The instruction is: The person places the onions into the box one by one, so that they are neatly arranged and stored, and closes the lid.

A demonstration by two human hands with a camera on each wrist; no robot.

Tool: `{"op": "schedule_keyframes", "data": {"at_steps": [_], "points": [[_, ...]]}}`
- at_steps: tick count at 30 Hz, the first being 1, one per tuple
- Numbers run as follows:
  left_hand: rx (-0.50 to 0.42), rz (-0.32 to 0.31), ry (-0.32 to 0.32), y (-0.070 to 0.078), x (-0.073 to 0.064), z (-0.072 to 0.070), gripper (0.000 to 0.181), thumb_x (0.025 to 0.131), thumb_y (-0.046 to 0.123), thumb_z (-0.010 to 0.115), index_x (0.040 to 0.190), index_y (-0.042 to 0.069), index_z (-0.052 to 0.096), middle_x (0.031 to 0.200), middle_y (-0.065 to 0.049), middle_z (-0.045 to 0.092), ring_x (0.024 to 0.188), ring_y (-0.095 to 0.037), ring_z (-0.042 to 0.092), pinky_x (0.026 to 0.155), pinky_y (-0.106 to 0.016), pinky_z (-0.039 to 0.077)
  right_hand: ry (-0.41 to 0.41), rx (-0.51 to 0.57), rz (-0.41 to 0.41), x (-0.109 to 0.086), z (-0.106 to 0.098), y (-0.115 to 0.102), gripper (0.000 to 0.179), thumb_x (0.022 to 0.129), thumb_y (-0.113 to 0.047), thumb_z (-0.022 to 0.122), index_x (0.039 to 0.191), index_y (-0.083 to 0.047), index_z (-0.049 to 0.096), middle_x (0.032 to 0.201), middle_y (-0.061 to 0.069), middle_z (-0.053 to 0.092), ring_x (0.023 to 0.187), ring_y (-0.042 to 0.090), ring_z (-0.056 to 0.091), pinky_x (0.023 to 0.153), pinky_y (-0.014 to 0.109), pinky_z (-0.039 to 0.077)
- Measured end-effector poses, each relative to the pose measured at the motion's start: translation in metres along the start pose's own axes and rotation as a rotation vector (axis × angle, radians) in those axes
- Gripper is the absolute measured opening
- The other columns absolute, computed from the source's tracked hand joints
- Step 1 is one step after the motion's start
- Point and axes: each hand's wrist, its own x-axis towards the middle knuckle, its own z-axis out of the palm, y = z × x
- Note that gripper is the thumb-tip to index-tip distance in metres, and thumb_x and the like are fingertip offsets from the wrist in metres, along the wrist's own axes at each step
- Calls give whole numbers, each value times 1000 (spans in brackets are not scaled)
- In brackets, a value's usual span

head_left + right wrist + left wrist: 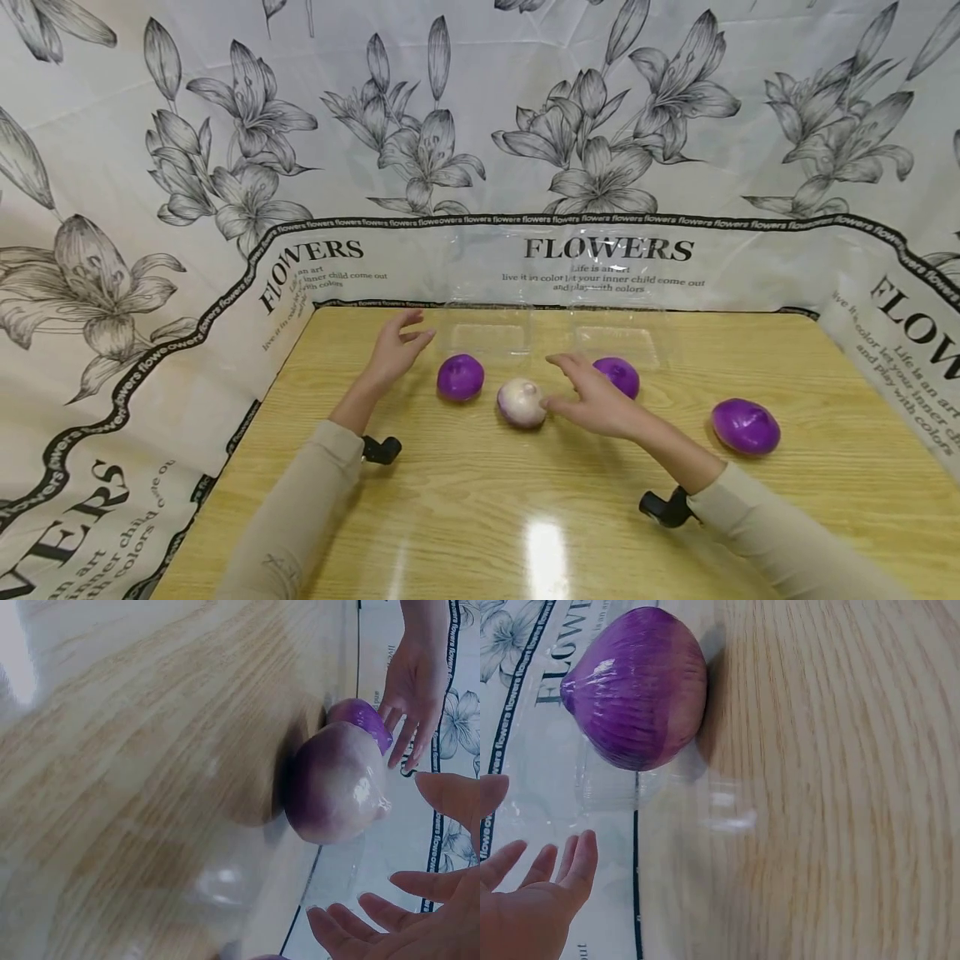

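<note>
Just right of the pale onion (521, 403), right grip (597, 405) hovers low over the tabletop (465, 508). Thumb and fingers apart, nothing clamped. Head view has the thumb tip overlapping the bulb's edge; right-wrist view shows a slim gap, so probably no contact, can't be certain. Thumb and fingers spread facing the bulb: suits a sideways grasp, since a smooth round thing needs pressure from two sides.

Left of the pale onion and farther back: left grip (393, 352), fingers apart, holding nothing, raised in the air. Likely held off there to stay out of the right grip's way.

Pale onion sits directly on the tabletop, nub up, weight on its broad underside, which probably keeps it from rolling. Left of it and slightly back, near but not touching: first purple onion (460, 377), also nub up. Right of it and back, partly behind the right grip: second purple onion (619, 378). Well to its right: third purple onion (746, 426). Spacing seems meant to leave room for fingers round each.

Behind the pale onion, to its left: left clear box (491, 338); to its right: right clear box (618, 340). Lids appear raised at the back, presumably leaning so the trays face forward. Whether the second purple onion touches the right box, can't tell.
</note>
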Motion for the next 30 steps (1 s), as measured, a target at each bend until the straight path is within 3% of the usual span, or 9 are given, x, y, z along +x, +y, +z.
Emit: {"op": "schedule_keyframes", "data": {"at_steps": [7,13,30], "points": [[-156,-80,20,-6,7,7,56,102,8,62,152,-4,39,149,-30,43,130,-43,54,104,-39,56,-45,4,21,5,9,4,72,96,-28,72,151,5,40,151,33,39,134,52,45,109,68,43],[-201,-125,20,-10,9,14,55,102,3,61,150,-9,39,146,-31,45,127,-43,56,105,-41,55,-62,12,22,7,15,9,72,95,-30,73,149,6,42,146,31,46,128,50,50,104,63,49],[-335,-206,24,-17,14,25,51,101,-2,59,148,-11,40,138,-26,49,128,-45,54,106,-40,55,-81,155,76,17,32,14,78,91,-30,79,149,8,43,144,28,50,125,45,54,102,54,54]]}}
